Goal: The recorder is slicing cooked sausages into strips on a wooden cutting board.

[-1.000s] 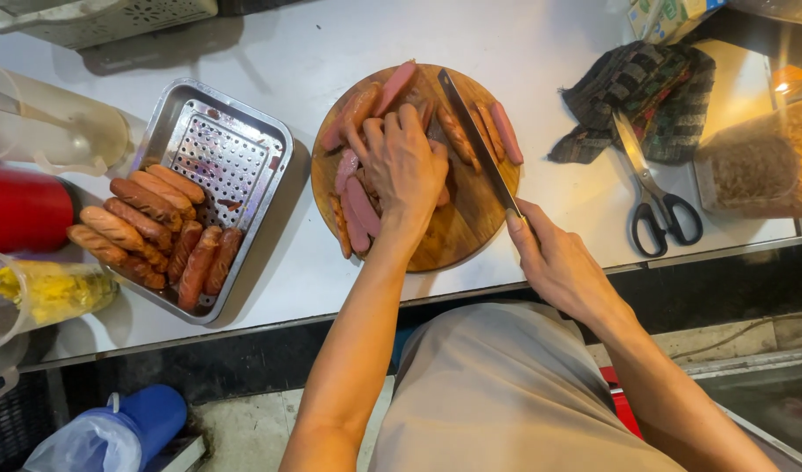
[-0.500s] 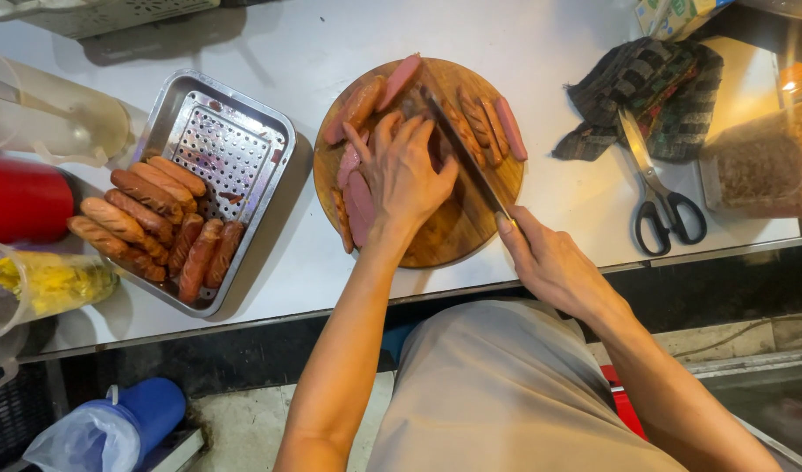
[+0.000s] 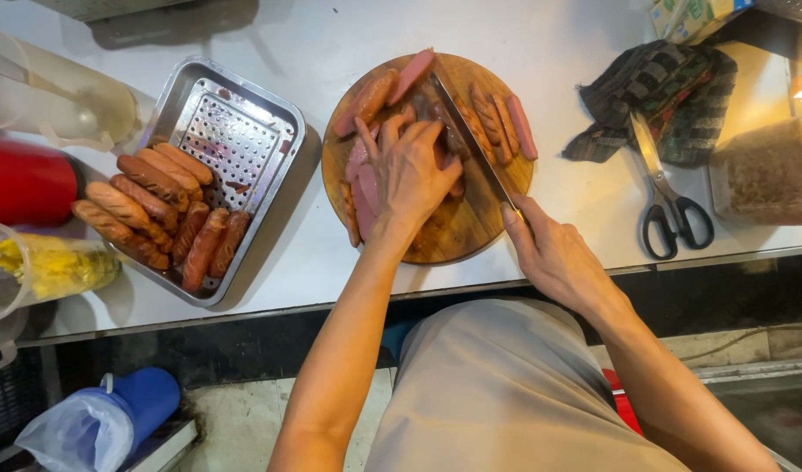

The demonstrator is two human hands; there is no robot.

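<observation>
Overhead view of a person working at a white worktop (image 3: pixel 348 262). The left hand (image 3: pixel 414 170) is lying palm-down, fingers spread and pointing away from the body, pressing a sausage (image 3: pixel 449 149) onto the round wooden cutting board (image 3: pixel 453 232); its grip is flat and open, pinning rather than clasping, and the sausage is largely hidden beneath it. The right hand (image 3: pixel 550 253) is closing its grip around the handle of a knife (image 3: pixel 467 131), whose blade is running diagonally up and to the left across the board, just beside the left fingertips and crossing the pinned sausage. The sausage is thus lying directly ahead of the right hand, with the left hand the nearer. The right forearm is angling in from the lower right, wrist low over the board's edge. Cut pink slices (image 3: pixel 366 188) are lying left of the hand. A perforated metal tray (image 3: pixel 235 131) of browned sausages (image 3: pixel 152 210) is standing well apart to the left; scissors (image 3: pixel 668 197) are resting to the right.
</observation>
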